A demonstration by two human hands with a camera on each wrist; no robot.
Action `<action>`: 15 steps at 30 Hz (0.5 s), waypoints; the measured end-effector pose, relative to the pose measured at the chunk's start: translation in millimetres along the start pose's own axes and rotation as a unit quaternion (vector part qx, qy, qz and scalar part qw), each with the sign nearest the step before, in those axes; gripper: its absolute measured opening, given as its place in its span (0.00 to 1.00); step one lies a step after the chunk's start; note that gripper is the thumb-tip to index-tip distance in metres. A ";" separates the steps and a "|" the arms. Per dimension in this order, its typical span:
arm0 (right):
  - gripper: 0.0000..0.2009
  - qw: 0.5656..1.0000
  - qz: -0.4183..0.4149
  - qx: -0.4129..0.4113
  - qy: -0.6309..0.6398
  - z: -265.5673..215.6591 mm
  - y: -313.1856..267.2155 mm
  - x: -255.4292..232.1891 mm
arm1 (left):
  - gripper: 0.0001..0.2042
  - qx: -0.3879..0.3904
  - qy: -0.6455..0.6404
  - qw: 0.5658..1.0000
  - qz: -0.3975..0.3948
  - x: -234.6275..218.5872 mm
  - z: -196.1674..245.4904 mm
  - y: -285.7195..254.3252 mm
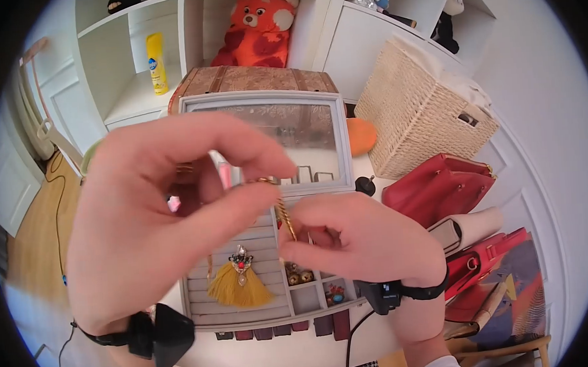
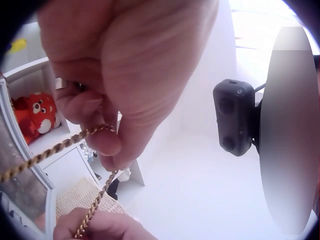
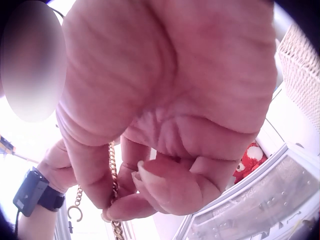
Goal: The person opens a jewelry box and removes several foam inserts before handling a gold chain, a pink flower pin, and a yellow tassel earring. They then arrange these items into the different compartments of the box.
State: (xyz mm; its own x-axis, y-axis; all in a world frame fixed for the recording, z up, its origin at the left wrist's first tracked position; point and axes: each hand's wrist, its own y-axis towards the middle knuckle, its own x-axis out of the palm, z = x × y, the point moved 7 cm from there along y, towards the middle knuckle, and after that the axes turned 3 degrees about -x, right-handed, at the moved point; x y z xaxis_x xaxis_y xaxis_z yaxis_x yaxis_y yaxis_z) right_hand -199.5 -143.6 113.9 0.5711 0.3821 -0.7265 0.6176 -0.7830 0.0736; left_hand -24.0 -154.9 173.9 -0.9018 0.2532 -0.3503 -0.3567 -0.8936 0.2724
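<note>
Between my two hands runs a gold twisted-link chain (image 1: 284, 217). My left hand (image 1: 142, 211) pinches it between thumb and fingertips, and my right hand (image 1: 370, 236) pinches a lower part of it. In the left wrist view, one length of chain (image 2: 50, 153) slants away from the left fingertips and another drops to the right hand. An open gold ring (image 3: 75, 214) hangs at a chain end in the right wrist view. Below the hands lies a jewelry box (image 1: 234, 314) with grey ring rolls, holding a yellow tassel earring (image 1: 241, 289) and round gold pieces (image 1: 299, 277).
The box's windowed lid (image 1: 342, 134) stands raised, with a patterned trunk (image 1: 255, 79) behind. On the right are a wicker basket (image 1: 416, 104) and red handbags (image 1: 434, 186). A red plush toy (image 1: 256, 32) and yellow spray can (image 1: 157, 64) occupy the shelves.
</note>
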 end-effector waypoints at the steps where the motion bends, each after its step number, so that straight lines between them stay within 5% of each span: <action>1: 0.11 0.999 0.026 0.020 0.018 2.7 -2.2 -6.0 | 0.10 -0.003 0.002 1.000 0.011 -5.5 -2.0 0.1; 5: 0.13 0.984 0.119 0.085 0.106 12.4 -11.4 -24.1 | 0.09 0.003 0.050 0.997 0.063 -19.7 -7.9 1.8; 8: 0.12 0.980 0.117 0.126 0.103 14.0 -16.3 -31.9 | 0.10 -0.058 0.079 0.995 0.023 -21.9 -16.6 4.4; 15: 0.08 0.990 0.130 0.036 -0.048 9.1 -11.6 -29.4 | 0.04 -0.030 0.185 0.982 0.017 -10.3 -20.1 -0.8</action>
State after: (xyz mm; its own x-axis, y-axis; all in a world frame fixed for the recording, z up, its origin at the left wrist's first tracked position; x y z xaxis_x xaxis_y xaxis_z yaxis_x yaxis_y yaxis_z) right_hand -228.4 -150.2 128.2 0.6486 0.1178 -0.7520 0.4153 -0.8827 0.2199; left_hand -9.5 -164.3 159.3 -0.7579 0.0807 -0.6474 -0.3037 -0.9219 0.2407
